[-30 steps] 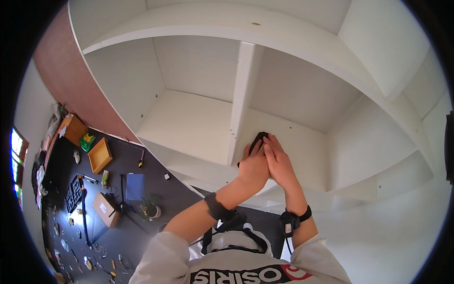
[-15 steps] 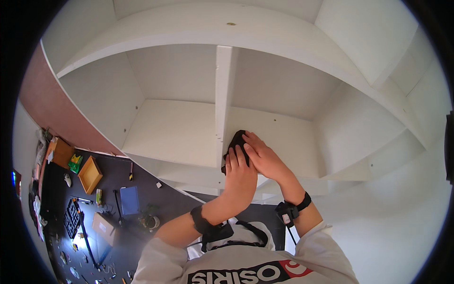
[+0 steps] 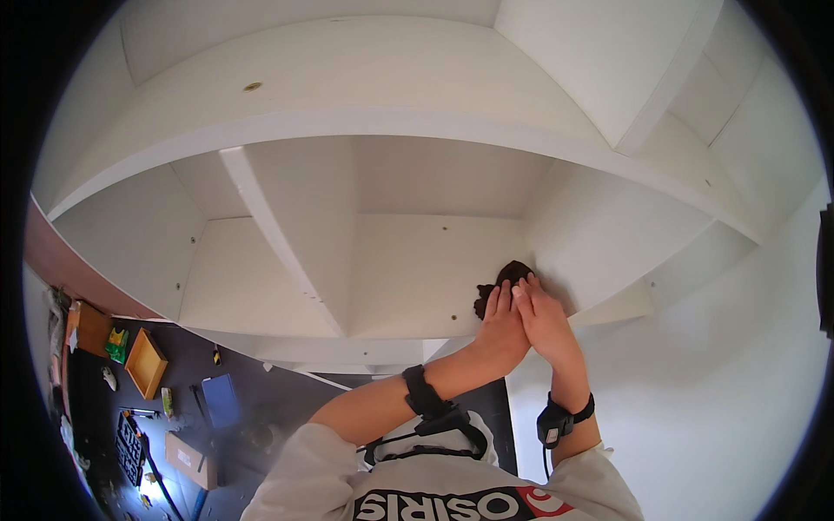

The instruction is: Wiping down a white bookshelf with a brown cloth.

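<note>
A crumpled dark brown or black cloth (image 3: 512,270) lies on the white shelf board (image 3: 408,269), in the right-hand compartment's near corner by its side wall (image 3: 608,243). My left hand (image 3: 502,323) presses on the cloth with fingers stretched out. Overlapping it from the right, my right hand (image 3: 547,323) lies with extended fingers on the cloth too. Its palm side and part of the cloth are hidden. Both wrists wear black straps with small devices.
A white divider (image 3: 282,243) separates the left compartment; an upper shelf (image 3: 365,78) curves above. Down at left, on the dark floor, are a wooden tray (image 3: 146,362), a cardboard box (image 3: 189,458), a blue board (image 3: 221,399) and scattered small things. A white wall (image 3: 712,373) stands at right.
Both hands and the cloth have slid rightward along the board, away from the divider toward the compartment's right side wall. The view has shifted, so the divider appears farther left.
</note>
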{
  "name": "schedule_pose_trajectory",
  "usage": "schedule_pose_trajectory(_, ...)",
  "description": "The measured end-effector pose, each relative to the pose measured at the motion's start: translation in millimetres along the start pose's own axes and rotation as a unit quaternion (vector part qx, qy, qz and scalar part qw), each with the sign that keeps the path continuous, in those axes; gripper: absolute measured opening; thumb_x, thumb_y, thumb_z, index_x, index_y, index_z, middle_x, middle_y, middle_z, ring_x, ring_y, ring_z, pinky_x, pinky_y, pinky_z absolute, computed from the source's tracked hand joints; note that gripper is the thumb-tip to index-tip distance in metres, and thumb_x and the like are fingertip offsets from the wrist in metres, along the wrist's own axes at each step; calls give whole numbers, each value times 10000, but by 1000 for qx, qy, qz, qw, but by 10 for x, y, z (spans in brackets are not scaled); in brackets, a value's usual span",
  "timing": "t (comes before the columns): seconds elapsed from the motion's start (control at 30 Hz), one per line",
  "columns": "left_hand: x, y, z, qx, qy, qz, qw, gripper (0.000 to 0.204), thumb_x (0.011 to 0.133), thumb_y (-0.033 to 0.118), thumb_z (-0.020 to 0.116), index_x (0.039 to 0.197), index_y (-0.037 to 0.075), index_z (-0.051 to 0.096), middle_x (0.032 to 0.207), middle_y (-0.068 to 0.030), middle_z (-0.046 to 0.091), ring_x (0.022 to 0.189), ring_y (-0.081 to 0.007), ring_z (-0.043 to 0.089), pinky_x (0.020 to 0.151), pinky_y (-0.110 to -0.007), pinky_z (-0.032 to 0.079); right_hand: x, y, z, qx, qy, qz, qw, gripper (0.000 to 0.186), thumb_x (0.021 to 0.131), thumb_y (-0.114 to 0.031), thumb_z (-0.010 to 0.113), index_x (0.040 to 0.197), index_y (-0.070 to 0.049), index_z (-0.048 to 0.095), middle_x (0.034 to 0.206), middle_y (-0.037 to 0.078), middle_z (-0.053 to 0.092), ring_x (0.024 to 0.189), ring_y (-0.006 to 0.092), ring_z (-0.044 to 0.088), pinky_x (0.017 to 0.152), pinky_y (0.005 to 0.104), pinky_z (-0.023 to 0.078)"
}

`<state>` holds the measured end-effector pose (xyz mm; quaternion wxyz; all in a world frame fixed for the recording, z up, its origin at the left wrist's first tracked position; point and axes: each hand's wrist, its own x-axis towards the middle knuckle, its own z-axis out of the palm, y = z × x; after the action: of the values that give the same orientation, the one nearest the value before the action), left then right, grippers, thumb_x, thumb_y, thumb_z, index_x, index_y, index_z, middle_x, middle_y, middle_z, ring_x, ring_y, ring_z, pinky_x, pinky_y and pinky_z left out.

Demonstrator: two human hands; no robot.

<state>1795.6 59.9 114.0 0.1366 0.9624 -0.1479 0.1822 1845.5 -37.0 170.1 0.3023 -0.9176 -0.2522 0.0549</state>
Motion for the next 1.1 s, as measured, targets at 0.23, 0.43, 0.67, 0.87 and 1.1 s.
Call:
schedule_pose_trajectory(0.23, 34, -250, -92, 62, -52, -37, 996, 548, 855, 196, 564, 1343, -22, 445, 1346, -220, 477, 1264, -338, 446, 1089, -442, 314, 380, -36, 131, -8, -89, 6, 996, 605, 980, -408, 371, 1259, 118, 481, 1389, 365, 333, 1353, 499, 207, 1120, 461, 235)
schedule_pose_trajectory(0.43, -116, -666, -219, 101, 0, -189, 977, 545, 827, 233, 629, 1319, 38, 501, 1300, -154, 544, 1212, -275, 511, 1037, -427, 385, 908, -525, 401, -70, -236, -85, 965, 584, 975, -422, 366, 1289, 57, 484, 1455, 298, 296, 1382, 502, 140, 1140, 500, 170)
schedule_pose_trajectory(0.67, -506, -959, -473, 175, 115, -242, 948, 404, 815, 261, 660, 1141, 29, 605, 1121, -157, 618, 990, -273, 632, 892, -359, 496, 1180, -889, 987, -74, -271, -211, 936, 542, 992, -377, 358, 1254, 76, 499, 1433, 260, 362, 1405, 463, 115, 1153, 478, 155)
schedule_pose_trajectory(0.87, -773, -862, -619, 103, -49, -364, 924, 487, 848, 239, 608, 1256, -17, 540, 1212, -215, 567, 1151, -307, 533, 1018, -360, 396, 972, -1244, 918, -93, -321, -353, 874, 549, 985, -396, 342, 1272, 37, 522, 1440, 291, 332, 1394, 468, 163, 1155, 491, 163)
schedule_pose_trajectory(1.1, -817, -427, -696, 111, 33, -236, 965, 565, 831, 199, 645, 1272, -94, 448, 1299, -340, 400, 1234, -481, 393, 1018, -490, 382, 685, -958, 867, -75, -260, -190, 944, 683, 970, -469, 334, 1282, 127, 455, 1469, 313, 257, 1411, 439, 133, 1156, 446, 169)
